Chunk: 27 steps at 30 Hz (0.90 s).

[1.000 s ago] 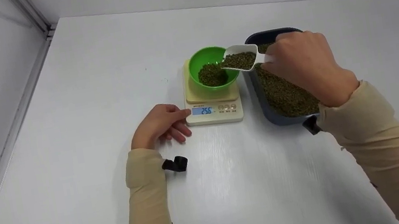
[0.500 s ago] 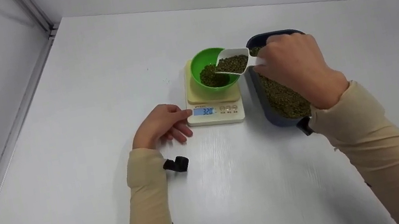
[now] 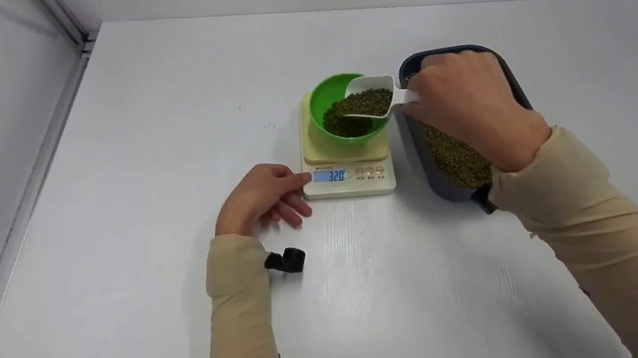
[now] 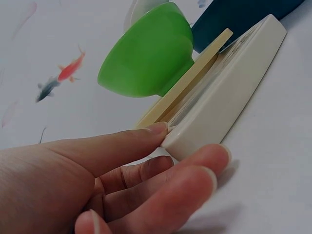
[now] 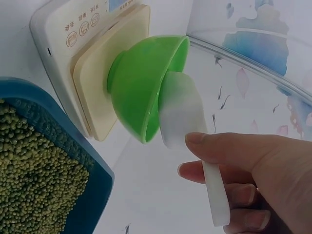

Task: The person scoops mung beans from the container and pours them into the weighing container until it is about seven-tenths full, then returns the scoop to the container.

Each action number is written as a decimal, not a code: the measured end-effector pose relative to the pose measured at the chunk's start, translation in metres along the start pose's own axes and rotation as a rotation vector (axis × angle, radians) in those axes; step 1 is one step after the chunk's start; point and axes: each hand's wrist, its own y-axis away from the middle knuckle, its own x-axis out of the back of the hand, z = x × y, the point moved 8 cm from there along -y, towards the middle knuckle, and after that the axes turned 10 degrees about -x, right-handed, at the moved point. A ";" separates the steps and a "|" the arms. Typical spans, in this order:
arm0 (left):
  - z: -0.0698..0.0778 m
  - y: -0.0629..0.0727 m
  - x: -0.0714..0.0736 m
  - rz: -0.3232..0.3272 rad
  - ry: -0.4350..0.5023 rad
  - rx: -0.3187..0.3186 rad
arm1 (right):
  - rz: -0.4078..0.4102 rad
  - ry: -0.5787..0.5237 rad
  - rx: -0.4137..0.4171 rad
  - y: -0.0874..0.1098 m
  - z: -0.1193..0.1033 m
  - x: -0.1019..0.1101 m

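The person's right hand (image 3: 468,102), with the forearm coming from the lower right, gripped the handle of a white plastic scoop (image 5: 183,109), thumb along one side and fingers curled at the other. The scoop, bearing small green grains (image 5: 36,175), was over the right part of a round green bowl (image 5: 139,83), which stood on a white-and-cream flat digital scale (image 3: 353,190). The left hand (image 3: 260,195) was relaxed, its thumb extended to touch the scale's corner, while a dark blue rectangular tub (image 5: 100,195) of grains stood below the right hand
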 end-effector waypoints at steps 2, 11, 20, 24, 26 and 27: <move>0.000 0.000 -0.001 -0.004 0.001 0.000 | 0.000 0.004 0.002 0.000 0.000 -0.001; 0.002 0.001 -0.002 -0.007 -0.006 -0.016 | 0.045 -0.015 -0.010 -0.002 -0.001 -0.004; 0.004 0.000 -0.002 -0.019 -0.003 -0.025 | 0.089 -0.036 -0.041 -0.001 0.003 -0.005; 0.003 0.000 -0.001 -0.016 -0.015 -0.023 | 0.096 -0.042 -0.058 -0.001 0.004 -0.005; 0.004 0.000 -0.002 -0.018 -0.014 -0.025 | 0.101 -0.045 -0.067 -0.001 0.005 -0.005; 0.004 0.000 -0.002 -0.018 -0.012 -0.027 | 0.100 -0.047 -0.072 -0.001 0.006 -0.005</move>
